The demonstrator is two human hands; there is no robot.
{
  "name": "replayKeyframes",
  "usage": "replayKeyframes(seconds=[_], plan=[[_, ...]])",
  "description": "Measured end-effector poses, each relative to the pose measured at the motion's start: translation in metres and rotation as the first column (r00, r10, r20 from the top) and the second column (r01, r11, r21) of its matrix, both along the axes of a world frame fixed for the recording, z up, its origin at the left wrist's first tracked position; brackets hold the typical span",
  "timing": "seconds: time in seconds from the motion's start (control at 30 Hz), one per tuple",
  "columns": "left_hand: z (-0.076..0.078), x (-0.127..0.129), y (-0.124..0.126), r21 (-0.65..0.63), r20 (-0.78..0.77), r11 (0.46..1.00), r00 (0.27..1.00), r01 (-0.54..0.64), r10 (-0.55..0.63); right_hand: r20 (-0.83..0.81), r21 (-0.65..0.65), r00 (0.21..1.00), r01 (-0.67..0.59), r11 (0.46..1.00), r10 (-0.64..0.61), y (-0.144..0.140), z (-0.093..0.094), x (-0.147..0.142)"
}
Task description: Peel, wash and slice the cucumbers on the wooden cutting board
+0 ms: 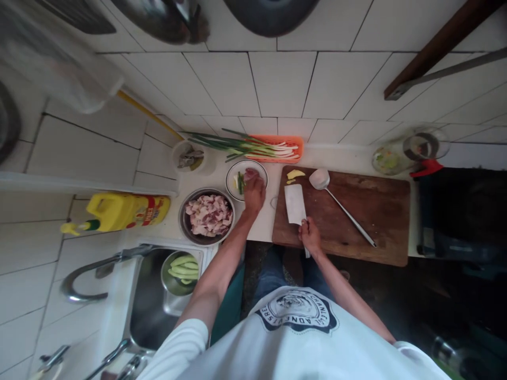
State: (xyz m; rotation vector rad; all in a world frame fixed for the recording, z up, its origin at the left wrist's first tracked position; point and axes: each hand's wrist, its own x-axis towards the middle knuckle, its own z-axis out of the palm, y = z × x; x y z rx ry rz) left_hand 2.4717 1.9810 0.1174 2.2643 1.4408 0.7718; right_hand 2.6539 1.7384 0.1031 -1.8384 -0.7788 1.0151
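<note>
In the head view my right hand (310, 235) is wrapped round the handle of a cleaver (295, 203), whose broad blade lies over the left part of a wooden cutting board (356, 211). Pale yellow ginger pieces (295, 173) rest just beyond the blade. My left hand (255, 193) is at the right side of a white plate (230, 188), fingers bent together at a reddish-pink piece (251, 174). Whether they grip it is hidden. Cut green onion (240, 182) and pale bits share the plate.
Left of the plate stands a metal bowl of chopped raw meat (209, 215). Green onions (237, 145) lie on an orange basket (299, 141) by the wall. A ladle (348, 214) crosses the board. An oil jug (130, 210) and sink (152, 295) are left; a glass jar (386, 160) is right.
</note>
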Motion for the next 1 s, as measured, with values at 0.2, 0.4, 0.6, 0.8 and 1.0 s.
replayKeyframes(seconds=[0.2, 0.4, 0.6, 0.8, 1.0], plan=[[-0.002, 0.128, 0.016, -0.078, -0.034, 0.959, 0.961, 0.272, -0.275, -0.057, -0.055, 0.990, 0.126, 0.990, -0.130, -0.044, 0.000, 0.031], [-0.013, 0.135, 0.020, -0.138, 0.003, 0.972, 0.981, 0.191, -0.192, -0.102, -0.041, 0.981, 0.162, 0.986, -0.166, -0.069, 0.004, 0.033], [-0.001, 0.098, 0.053, -0.078, 0.143, 0.993, 0.987, 0.085, -0.073, -0.102, -0.037, 0.984, 0.146, 0.989, -0.149, -0.071, 0.001, 0.026], [0.023, 0.113, 0.117, 0.007, -0.026, 0.984, 0.984, 0.178, -0.177, -0.107, -0.020, 0.986, 0.126, 0.992, -0.128, -0.067, 0.005, 0.017], [0.023, 0.108, 0.064, -0.020, -0.085, 0.942, 0.938, 0.334, -0.335, -0.177, -0.052, 0.968, 0.170, 0.984, -0.177, -0.050, -0.003, 0.024]])
